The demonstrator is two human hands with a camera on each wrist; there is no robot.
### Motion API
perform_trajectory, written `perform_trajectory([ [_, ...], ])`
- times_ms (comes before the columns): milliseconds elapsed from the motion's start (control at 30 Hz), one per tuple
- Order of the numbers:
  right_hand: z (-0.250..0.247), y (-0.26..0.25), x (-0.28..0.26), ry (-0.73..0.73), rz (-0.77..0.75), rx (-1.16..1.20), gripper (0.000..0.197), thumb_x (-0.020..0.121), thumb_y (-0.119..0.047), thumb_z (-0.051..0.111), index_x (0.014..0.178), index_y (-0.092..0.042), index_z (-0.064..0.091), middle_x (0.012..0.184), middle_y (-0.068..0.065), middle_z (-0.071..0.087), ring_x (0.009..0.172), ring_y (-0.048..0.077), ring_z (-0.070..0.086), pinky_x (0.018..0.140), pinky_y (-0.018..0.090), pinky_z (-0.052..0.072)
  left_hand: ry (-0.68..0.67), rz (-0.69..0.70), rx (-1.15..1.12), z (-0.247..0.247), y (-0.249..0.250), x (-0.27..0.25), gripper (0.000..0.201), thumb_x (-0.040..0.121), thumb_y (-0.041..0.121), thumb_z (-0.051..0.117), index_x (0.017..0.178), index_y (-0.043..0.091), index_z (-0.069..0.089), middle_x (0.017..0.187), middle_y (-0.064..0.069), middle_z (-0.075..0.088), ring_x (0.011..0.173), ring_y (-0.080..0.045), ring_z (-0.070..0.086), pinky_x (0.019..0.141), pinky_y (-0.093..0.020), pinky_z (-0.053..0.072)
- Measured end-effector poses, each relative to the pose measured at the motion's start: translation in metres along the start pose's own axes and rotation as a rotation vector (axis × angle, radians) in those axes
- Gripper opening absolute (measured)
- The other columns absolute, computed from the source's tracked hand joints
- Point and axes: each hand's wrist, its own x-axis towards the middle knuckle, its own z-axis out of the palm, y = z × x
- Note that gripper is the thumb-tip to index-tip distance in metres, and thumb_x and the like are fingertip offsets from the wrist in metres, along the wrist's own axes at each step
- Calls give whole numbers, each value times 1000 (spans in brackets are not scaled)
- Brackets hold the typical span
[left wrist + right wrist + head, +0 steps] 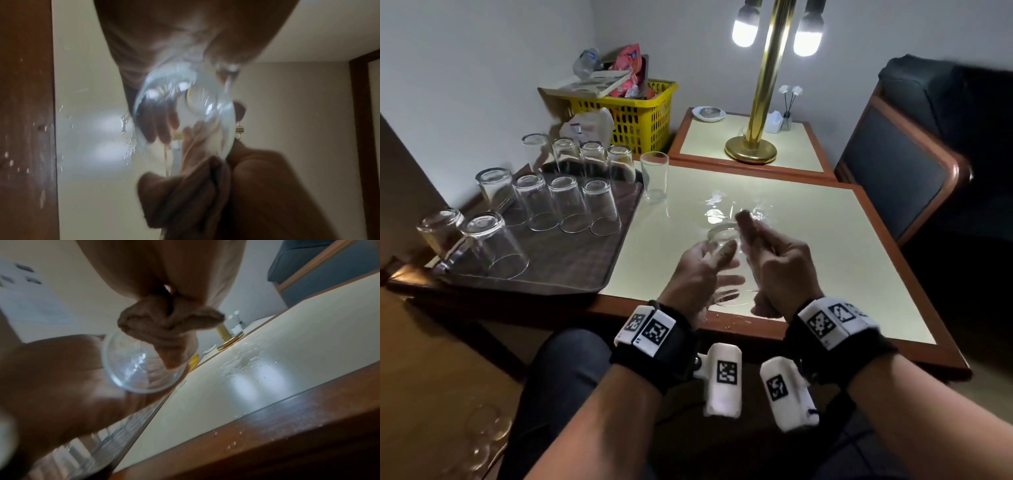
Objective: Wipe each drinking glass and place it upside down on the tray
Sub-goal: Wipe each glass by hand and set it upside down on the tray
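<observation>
The left hand (pixel 700 270) holds a clear drinking glass (pixel 722 240) above the cream table (pixel 825 246). The right hand (pixel 777 260) pushes a brown cloth (pixel 748 222) against it (blurry). Upside-down glasses (pixel 566 202) stand on the dark brown tray (pixel 571 260).

Left hand (pixel 700 270): lower centre of head view, fingers curled round a glass (pixel 722 240), thumb on its near side.
Right hand (pixel 777 260): just right of the left, fingers closed on a brown cloth (pixel 170 324) pushed into the glass mouth.
Forearms: rising from bottom edge, converging.
Wrists: black straps with marker tags.
</observation>
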Motion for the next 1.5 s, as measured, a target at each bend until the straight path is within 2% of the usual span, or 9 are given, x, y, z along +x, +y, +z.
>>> perform_trajectory([
  [200, 7, 17, -14, -120, -146, -127, 34, 102, -25, 61, 133, -38, 65, 127, -17, 69, 44, 20, 66, 43, 31, 53, 189, 22, -64, -6, -3, 4, 65, 93, 72, 48, 125, 16, 56, 113, -11, 63, 96, -30, 66, 83, -42, 54],
  [333, -7, 17, 9, 24, -104, -116, 29, 101, -49, 56, 127, -43, 67, 81, 2, 75, 38, 22, 53, 48, 33, 49, 6, 57, 96, -4, -10, 3, 80, 72, 47, 87, 135, 12, 52, 111, -14, 67, 85, -25, 66, 75, -38, 55],
  [633, -10, 18, 4, 50, -75, -83, 25, 101, -45, 56, 121, -46, 70, 79, 12, 75, 33, 28, 51, 35, 34, 46, 26, 67, 68, 7, -19, 1, 79, 70, 57, 84, 129, 13, 55, 100, -9, 67, 74, -21, 66, 67, -34, 52],
  [767, 1, 18, -7, -94, -81, -105, 30, 97, -54, 60, 125, -48, 67, 96, -5, 78, 36, 28, 59, 39, 28, 48, 161, 29, -119, 3, -15, 2, 51, 96, 68, 43, 110, 22, 58, 107, -11, 65, 90, -27, 67, 78, -41, 54],
  [900, -6, 15, 7, 28, -106, -105, 19, 101, -46, 56, 101, -55, 73, 75, -7, 76, 44, 32, 64, 43, 37, 53, 44, 62, -40, 4, -15, -6, 65, 75, 41, 85, 127, 17, 56, 106, -13, 68, 83, -25, 67, 69, -34, 53],
  [1033, 5, 30, -9, -146, -169, -201, 29, 99, -45, 60, 127, -49, 65, 121, -17, 71, 54, 0, 65, 53, 22, 53, 259, 90, -151, -3, -15, -12, 57, 87, 72, 58, 114, 22, 59, 107, -10, 64, 88, -27, 66, 81, -42, 55],
  [1200, -3, 30, 1, 18, -151, -139, 29, 99, -48, 57, 125, -42, 69, 80, -5, 76, 39, 10, 56, 47, 24, 45, 79, 65, -1, -1, -24, -22, 70, 60, 54, 85, 118, 26, 57, 105, -10, 67, 81, -23, 67, 76, -42, 56],
  [1333, 9, 37, -16, -155, -298, -331, 34, 102, -32, 60, 136, -39, 61, 133, -28, 55, 93, -27, 55, 81, 4, 47, 260, 51, -207, -7, -27, -21, 75, 83, 82, 49, 129, 24, 60, 116, -11, 67, 97, -29, 67, 82, -41, 55],
  [1500, -1, 25, 2, 4, -161, -186, 27, 99, -51, 58, 120, -42, 72, 69, -9, 69, 42, 15, 56, 50, 29, 48, 100, 78, -59, -5, -25, -22, 77, 65, 57, 82, 127, 18, 57, 105, -11, 67, 77, -22, 66, 72, -37, 53],
])
